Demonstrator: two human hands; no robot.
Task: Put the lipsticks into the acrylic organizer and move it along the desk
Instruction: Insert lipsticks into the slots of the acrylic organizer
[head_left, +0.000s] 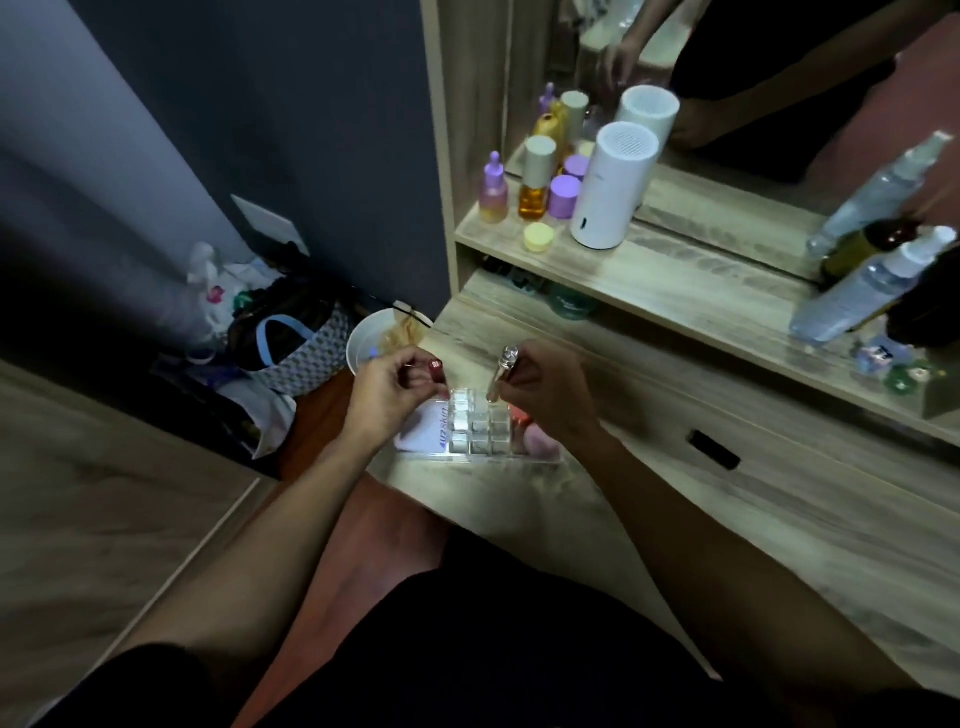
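Observation:
The clear acrylic organizer (478, 434), a grid of small square cells, sits near the left end of the wooden desk (649, 493). My left hand (387, 397) hovers at the organizer's left edge, holding a lipstick with a red cap (434, 367). My right hand (545, 392) grips a slim clear-and-silver lipstick tube (500, 379), tilted, with its lower end over a back cell of the grid. A white card with blue print (431, 434) lies in the organizer's left section. Pink sponges (535, 441) fill its right section.
A raised shelf (675, 280) behind the desk carries purple and amber bottles (537, 179), a white cylinder device (613, 187), spray bottles (872, 286) and a mirror. A drawer handle slot (712, 450) is on the right. A white bowl (384, 338) and bags (291, 343) lie on the floor left.

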